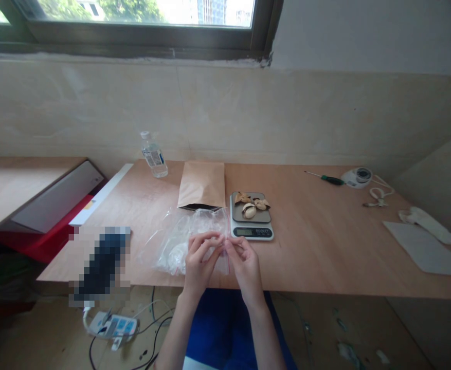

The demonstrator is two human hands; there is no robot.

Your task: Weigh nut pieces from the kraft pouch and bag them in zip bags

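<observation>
My left hand (200, 262) and my right hand (247, 264) meet near the front edge of the table, their fingertips pinched together on the edge of a clear zip bag (205, 221). The bag has a thin red line along its right side. More crumpled clear plastic (177, 254) lies beside and under my left hand. Just beyond my right hand is a white digital kitchen scale (266, 232). Several dried tan, husk-like pieces (249, 210) rest on its grey plate. Behind the plastic, a brown paper pouch (202, 185) lies with its dark mouth facing me.
A water bottle (155, 156) stands at the back left, and a blurred dark object (104, 262) lies at the left edge. At right are a green-handled screwdriver (332, 180), a white dome camera (357, 178) and a white sheet (421, 252). A power strip (117, 326) sits below.
</observation>
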